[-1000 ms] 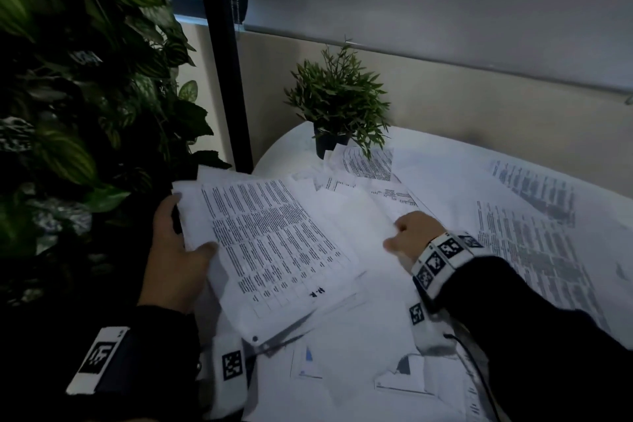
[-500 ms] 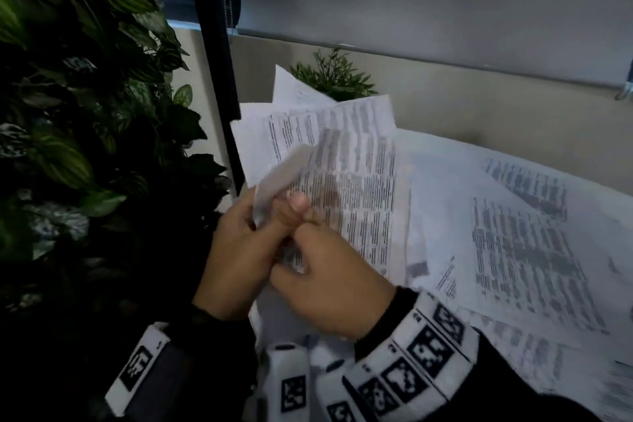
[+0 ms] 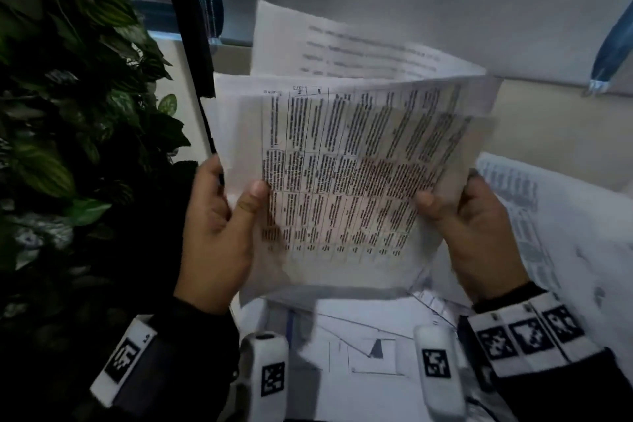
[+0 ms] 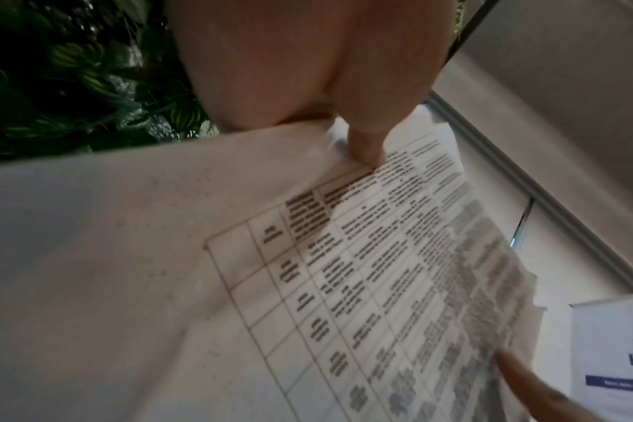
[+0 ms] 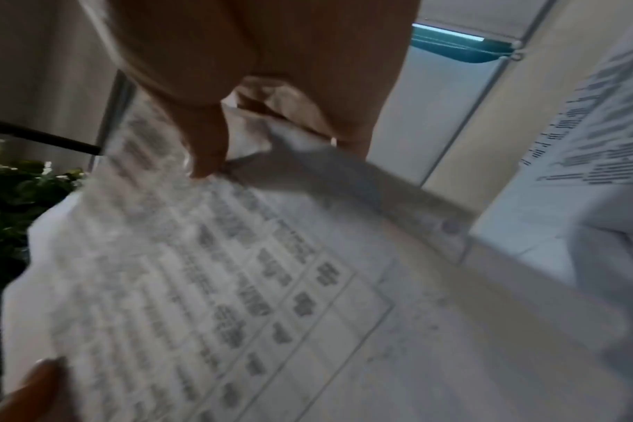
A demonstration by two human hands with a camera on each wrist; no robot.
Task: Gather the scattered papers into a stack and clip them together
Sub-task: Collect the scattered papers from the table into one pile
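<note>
Both my hands hold the sheaf of papers (image 3: 346,161) up off the counter (image 3: 260,313).

My left hand (image 3: 219,229) pinches its left edge, thumb on the printed table — my right hand (image 3: 469,226) grips the right edge. More loose sheets (image 3: 548,233) lie below.

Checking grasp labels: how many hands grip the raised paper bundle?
2. The left hand grips the bundle at its left edge; the right hand grips its right edge. Fingers behind the sheets are hidden.
</note>
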